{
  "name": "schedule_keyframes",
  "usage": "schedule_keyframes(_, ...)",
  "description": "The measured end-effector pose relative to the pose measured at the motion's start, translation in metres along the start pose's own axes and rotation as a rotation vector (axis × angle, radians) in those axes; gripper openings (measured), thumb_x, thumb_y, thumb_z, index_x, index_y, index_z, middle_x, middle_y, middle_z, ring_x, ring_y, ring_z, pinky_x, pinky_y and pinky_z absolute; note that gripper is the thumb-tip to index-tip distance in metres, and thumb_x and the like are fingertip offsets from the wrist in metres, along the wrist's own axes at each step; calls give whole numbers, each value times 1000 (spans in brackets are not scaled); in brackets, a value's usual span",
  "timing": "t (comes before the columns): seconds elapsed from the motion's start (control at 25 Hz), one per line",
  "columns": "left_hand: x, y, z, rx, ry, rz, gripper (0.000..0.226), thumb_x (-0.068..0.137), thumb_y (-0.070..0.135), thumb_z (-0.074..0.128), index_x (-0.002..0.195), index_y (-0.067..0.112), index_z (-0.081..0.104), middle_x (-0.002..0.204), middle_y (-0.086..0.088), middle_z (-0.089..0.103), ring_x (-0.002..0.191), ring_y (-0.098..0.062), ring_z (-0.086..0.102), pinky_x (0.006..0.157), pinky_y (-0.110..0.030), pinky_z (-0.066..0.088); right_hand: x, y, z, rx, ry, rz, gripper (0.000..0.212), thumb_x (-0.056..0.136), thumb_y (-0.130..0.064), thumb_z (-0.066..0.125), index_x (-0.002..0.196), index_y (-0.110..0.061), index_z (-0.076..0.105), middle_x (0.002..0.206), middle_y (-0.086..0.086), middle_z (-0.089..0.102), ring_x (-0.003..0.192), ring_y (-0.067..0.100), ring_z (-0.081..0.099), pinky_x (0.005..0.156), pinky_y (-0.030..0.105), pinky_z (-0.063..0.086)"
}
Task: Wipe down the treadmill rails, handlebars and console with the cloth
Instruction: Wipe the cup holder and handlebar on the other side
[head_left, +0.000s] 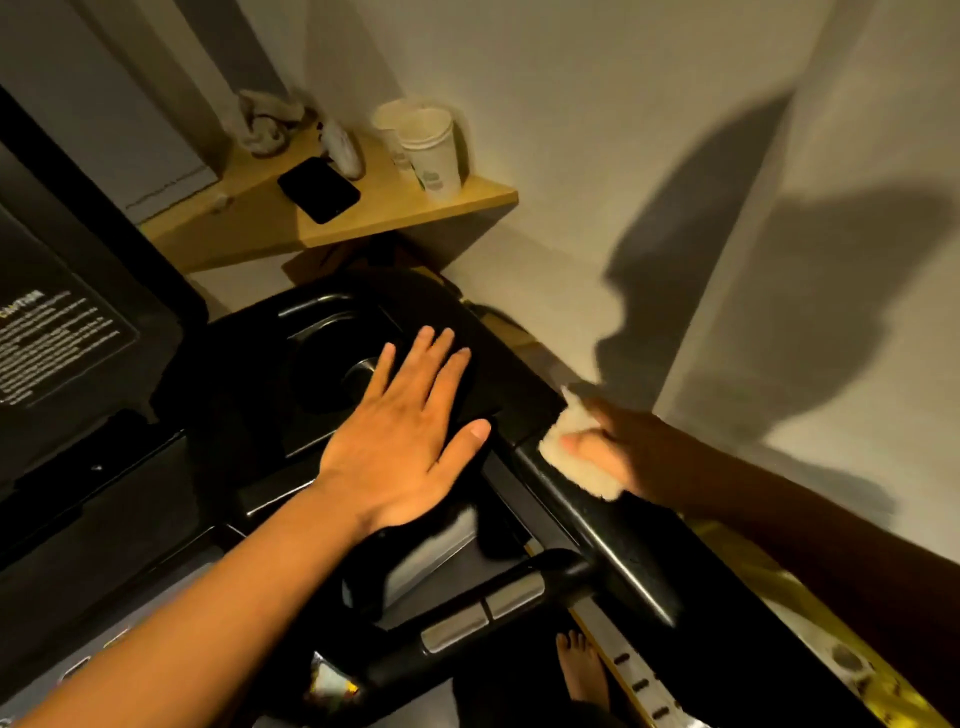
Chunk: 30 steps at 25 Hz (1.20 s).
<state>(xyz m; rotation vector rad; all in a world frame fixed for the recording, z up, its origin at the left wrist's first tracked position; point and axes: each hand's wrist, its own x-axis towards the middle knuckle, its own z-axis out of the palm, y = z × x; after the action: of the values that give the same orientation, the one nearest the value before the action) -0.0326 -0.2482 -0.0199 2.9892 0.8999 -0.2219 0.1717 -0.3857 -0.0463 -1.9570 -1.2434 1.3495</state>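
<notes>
Seen from the head camera, the left hand (405, 431) is lying flat and wide, fingers straight and slightly spread, holding nothing. Its palm is resting on the glossy black plastic treadmill console (260, 364) near the middle of the picture. At three o'clock from it, the right hand (623, 452) is gripping the small pale fluffy cloth (566, 447) and pressing it onto the upper end of the thick black side handlebar (597, 530), which is running down toward five o'clock. That hand is sitting in shadow, so its thumb is probably, not certainly, lying over the cloth.

At twelve o'clock a light wooden corner shelf (363, 218) is carrying a flat black phone (318, 189), two white paper cups (431, 150) standing upright, and a crumpled grey rag (267, 122) at the back. At six o'clock a bare foot (582, 670) is standing beside the shorter black front grip with silver plates (483, 613). At nine o'clock a white-lettered caution label (47, 343) is showing on the console's upright panel.
</notes>
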Motion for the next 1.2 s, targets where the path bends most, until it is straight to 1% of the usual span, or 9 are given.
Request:
schedule_keyframes(0.08, 2, 0, 1, 19, -20, 2, 76, 93, 66, 1, 153, 19, -3, 161, -1, -12, 144, -12, -24, 121, -41, -6, -21, 3, 12, 19, -6, 8, 63, 94, -53, 46, 147, -26, 25, 111, 2, 66, 97, 6, 63, 82, 22, 43)
schedule_keyframes(0.16, 3, 1, 1, 4, -37, -5, 77, 92, 67, 2, 152, 19, -4, 160, 1, -13, 144, -11, -25, 121, -39, -6, -10, -1, 29, 54, 194, -55, 84, 83, -71, 43, 150, -22, 27, 129, 2, 60, 117, 5, 54, 97, 21, 38)
schedule_keyframes(0.24, 2, 2, -1, -15, -25, -17, 77, 94, 66, 5, 153, 17, -4, 160, 1, -14, 144, -10, -25, 121, -39, -5, 22, -20, 33, -39, 334, -114, 77, 91, -62, 38, 152, -17, 23, 144, 11, 47, 133, 21, 43, 106, 28, 32)
schedule_keyframes(0.32, 2, 3, -3, -32, -12, -24, 77, 94, 65, 8, 153, 16, -4, 160, 0, -14, 144, -10, -24, 121, -40, -4, 64, -45, 22, -109, 222, -149, 66, 99, -53, 27, 152, -14, 21, 150, 14, 38, 138, 28, 37, 109, 35, 30)
schedule_keyframes(0.56, 3, 5, -2, 0, -38, -72, 79, 93, 66, 5, 150, 15, -13, 159, -6, -18, 144, -15, -25, 120, -34, -8, 137, -37, 6, 456, -58, -78, 53, 97, -58, 33, 135, -27, 51, 139, 3, 54, 129, 20, 48, 110, 33, 34)
schedule_keyframes(0.72, 5, 5, -2, 45, -41, -78, 84, 90, 71, 1, 151, 14, -9, 158, -6, -18, 144, -18, -24, 120, -37, -7, 94, -22, -5, 247, -62, -64, 69, 92, -67, 33, 148, -28, 32, 151, -3, 37, 139, 17, 35, 113, 33, 26)
schedule_keyframes(0.88, 8, 6, -2, 79, -27, -61, 87, 91, 72, 6, 152, 10, -1, 159, -10, -8, 147, -22, -16, 121, -43, -2, 83, -42, -4, 90, -36, -79, 77, 90, -70, 30, 153, -28, 15, 158, -5, 24, 144, 18, 25, 101, 27, 24)
schedule_keyframes(1.04, 7, 6, 0, 80, -24, -64, 82, 94, 66, 8, 151, 8, 3, 160, -12, -2, 148, -22, -12, 121, -46, 2, 141, -44, 3, 489, -106, -104, 69, 95, -65, 24, 147, -22, 34, 151, 3, 40, 138, 18, 37, 106, 28, 27)
schedule_keyframes(1.2, 7, 2, 3, 84, -11, -62, 81, 96, 64, 10, 151, 6, 6, 160, -13, 1, 148, -24, -7, 120, -47, 6, 143, 27, 15, 465, -54, -18, 52, 101, -48, 32, 142, -18, 40, 131, -4, 42, 120, 12, 39, 106, 27, 26)
